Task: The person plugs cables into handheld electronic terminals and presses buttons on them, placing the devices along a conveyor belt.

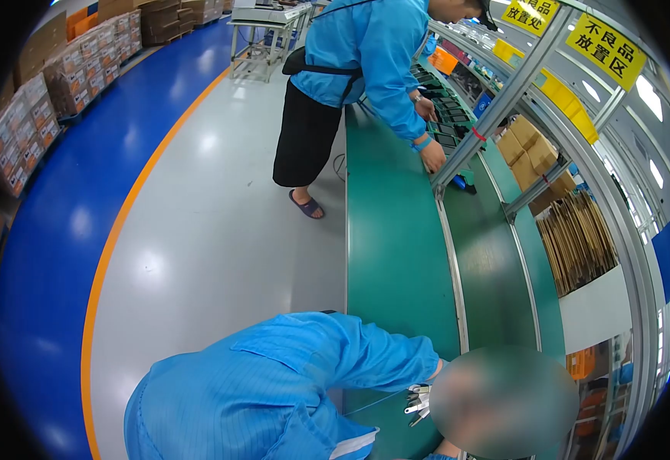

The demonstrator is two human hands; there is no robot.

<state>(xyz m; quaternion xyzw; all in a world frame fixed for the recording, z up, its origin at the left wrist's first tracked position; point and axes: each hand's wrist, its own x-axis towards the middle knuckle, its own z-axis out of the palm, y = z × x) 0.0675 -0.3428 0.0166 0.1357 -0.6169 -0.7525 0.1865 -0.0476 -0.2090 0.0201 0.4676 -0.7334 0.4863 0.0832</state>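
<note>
My left hand reaches over the green bench from a blue sleeve; only its wrist shows, because a round blurred patch covers the fingers. At the bottom edge, a little of my right hand shows at the wrist, and the rest is lost in the same blur. Beside the patch, between the two wrists, is a bunch of slim white pieces with dark parts, too small to name. A thin blue cord runs from near them towards my jacket. Whether either hand holds these pieces is hidden.
A co-worker in blue leans over the green bench farther along, hands at dark devices in green trays. A metal frame post rises from the conveyor. Flattened cardboard stands at right; stacked cartons line the far left.
</note>
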